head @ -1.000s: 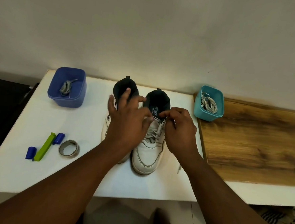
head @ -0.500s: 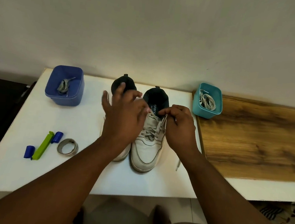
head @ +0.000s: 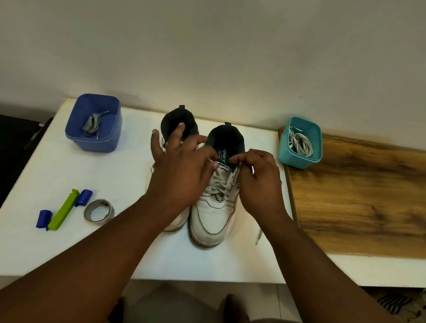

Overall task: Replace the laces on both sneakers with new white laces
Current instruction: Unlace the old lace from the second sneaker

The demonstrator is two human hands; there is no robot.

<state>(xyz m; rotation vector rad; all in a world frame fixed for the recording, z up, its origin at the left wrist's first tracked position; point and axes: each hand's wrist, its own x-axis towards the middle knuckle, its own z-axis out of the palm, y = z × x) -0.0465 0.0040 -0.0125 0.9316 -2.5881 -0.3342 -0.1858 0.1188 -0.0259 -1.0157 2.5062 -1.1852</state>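
Note:
Two white sneakers stand side by side, toes toward me, on the white table [head: 113,242]. The right sneaker [head: 213,212] still carries a greyish lace [head: 220,187]. My right hand [head: 258,182] pinches that lace at the shoe's top right eyelets. My left hand [head: 178,168] hovers with fingers spread over the left sneaker [head: 176,222] and hides most of it; its thumb tip sits by the lace at the right shoe's tongue. One lace end [head: 258,237] lies on the table to the right of the shoe.
A blue bin [head: 106,137] at the back left holds a grey lace. A teal bin [head: 308,161] at the back right holds white laces [head: 300,144]. A green clip [head: 62,210], a tape roll [head: 99,210] and a wooden board [head: 369,199] lie nearby.
My left hand has lifted slightly and its fingers have spread wider over the left shoe. My right hand keeps its pinch at the top of the right shoe.

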